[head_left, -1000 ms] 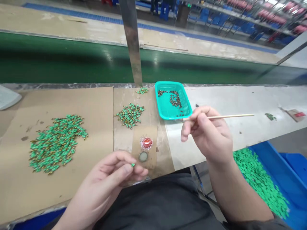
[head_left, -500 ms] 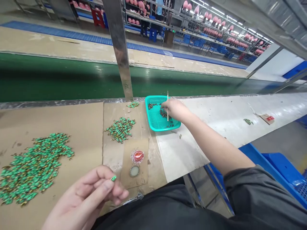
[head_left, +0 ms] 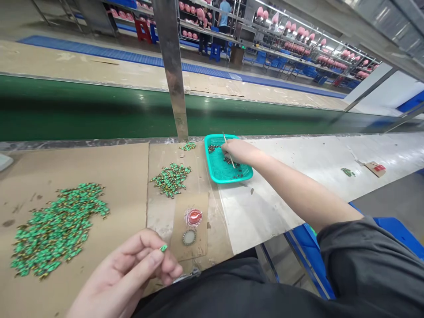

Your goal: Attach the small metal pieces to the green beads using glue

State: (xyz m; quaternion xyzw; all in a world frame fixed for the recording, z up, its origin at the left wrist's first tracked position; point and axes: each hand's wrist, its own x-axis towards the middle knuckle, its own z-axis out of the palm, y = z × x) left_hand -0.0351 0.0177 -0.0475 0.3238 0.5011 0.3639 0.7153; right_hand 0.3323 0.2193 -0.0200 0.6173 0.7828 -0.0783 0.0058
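Between thumb and forefinger, my left hand (head_left: pixel 139 265) pinches a small green piece (head_left: pixel 163 248) above the table's near edge. My right hand (head_left: pixel 236 151) is inside a turquoise basket (head_left: pixel 212 174), with a thin brush (head_left: pixel 228 149) slanting from its fingers. Small dark pieces (head_left: pixel 212 148) lie in the basket, and my fingertips are down among them, partly hidden. Left of the basket is a heap of green and gold pieces (head_left: pixel 170 179). On a cardboard square (head_left: pixel 198 249) sit a pot of red paint (head_left: pixel 194 217) and a round pale dish (head_left: pixel 189 237).
A larger pile of green pieces (head_left: pixel 62 225) covers the cardboard at left. A metal post (head_left: pixel 172 75) rises behind the basket, before a green conveyor belt (head_left: pixel 99 106). Farther right lie a few green pieces (head_left: pixel 347 172) and a cardboard scrap (head_left: pixel 375 169).
The view has shifted slightly, moving everything a little rightward. In my right hand the brush has gone from upright to slanted. My left hand keeps its pinch on the green piece.
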